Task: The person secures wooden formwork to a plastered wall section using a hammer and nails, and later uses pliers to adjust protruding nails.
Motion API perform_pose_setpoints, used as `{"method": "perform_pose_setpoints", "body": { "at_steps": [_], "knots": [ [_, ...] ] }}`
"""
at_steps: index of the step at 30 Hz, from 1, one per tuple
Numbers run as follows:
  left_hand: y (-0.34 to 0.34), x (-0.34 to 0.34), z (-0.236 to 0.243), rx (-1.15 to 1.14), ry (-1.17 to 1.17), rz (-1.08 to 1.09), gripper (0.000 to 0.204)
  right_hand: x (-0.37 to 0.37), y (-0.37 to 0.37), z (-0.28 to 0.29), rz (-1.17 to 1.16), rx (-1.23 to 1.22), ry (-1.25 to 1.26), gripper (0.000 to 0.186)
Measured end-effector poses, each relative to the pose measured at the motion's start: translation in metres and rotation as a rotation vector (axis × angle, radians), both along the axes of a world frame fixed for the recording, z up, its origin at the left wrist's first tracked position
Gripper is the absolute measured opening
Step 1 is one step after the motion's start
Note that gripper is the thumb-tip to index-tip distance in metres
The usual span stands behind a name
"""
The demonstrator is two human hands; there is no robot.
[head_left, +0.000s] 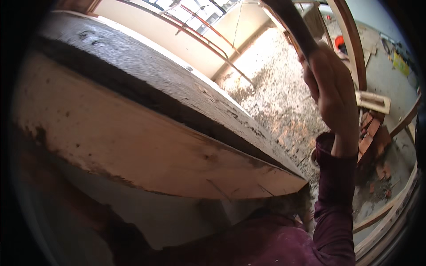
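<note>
My right hand [330, 86] is raised at the upper right, its fingers wrapped round a long dark bar [290, 22] that runs up out of the frame. What kind of bar it is I cannot make out. A pale wooden board [146, 146] stretches across the middle, with a dark gap along its upper edge. Beyond that gap lies a rough grey cement surface [155, 66]. Two nails [217, 189] stick out near the board's lower right edge. My left arm [88, 210] reaches up the shadowed left side toward the board; its hand [33, 153] is too dark to read.
At right, a wooden float [375, 102] lies above several red bricks [370, 135]. A wooden post [355, 48] rises beside my right hand. Rubble-strewn ground [279, 88] spreads beyond the cement. Poles [208, 44] cross near the pale wall, and timbers [386, 221] lie at the lower right.
</note>
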State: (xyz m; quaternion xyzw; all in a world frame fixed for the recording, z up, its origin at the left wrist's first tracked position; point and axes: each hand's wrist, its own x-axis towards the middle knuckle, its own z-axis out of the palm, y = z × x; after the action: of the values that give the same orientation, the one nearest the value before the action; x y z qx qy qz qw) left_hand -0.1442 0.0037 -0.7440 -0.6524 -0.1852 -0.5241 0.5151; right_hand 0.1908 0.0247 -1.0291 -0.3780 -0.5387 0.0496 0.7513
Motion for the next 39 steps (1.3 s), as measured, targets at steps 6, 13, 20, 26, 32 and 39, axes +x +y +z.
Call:
{"method": "perform_pose_setpoints", "body": {
  "at_steps": [6,13,20,26,32,39],
  "knots": [
    [-0.023,-0.001,-0.222,-0.497,0.097,-0.091,0.110,-0.005,-0.045,-0.156,0.004,-0.559,0.451,0.030],
    [-0.012,0.019,-0.261,-0.589,-0.174,0.153,0.114,-0.034,-0.075,-0.245,-0.118,-0.922,0.439,0.035],
    [-0.006,0.029,-0.267,-0.647,-0.281,-0.007,0.112,-0.029,-0.094,-0.315,0.003,-1.058,0.628,0.029],
    [-0.022,0.042,-0.262,-0.492,-0.235,0.451,0.097,-0.042,-0.107,-0.405,-0.036,-1.141,0.794,0.033],
    [-0.021,0.009,-0.264,-0.491,-0.094,0.360,0.087,-0.057,-0.105,-0.435,0.062,-1.259,0.906,0.042],
    [-0.026,0.010,-0.295,-0.681,-0.187,-0.045,0.104,-0.042,-0.020,-0.290,0.091,-0.763,0.279,0.042]
  ]
}}
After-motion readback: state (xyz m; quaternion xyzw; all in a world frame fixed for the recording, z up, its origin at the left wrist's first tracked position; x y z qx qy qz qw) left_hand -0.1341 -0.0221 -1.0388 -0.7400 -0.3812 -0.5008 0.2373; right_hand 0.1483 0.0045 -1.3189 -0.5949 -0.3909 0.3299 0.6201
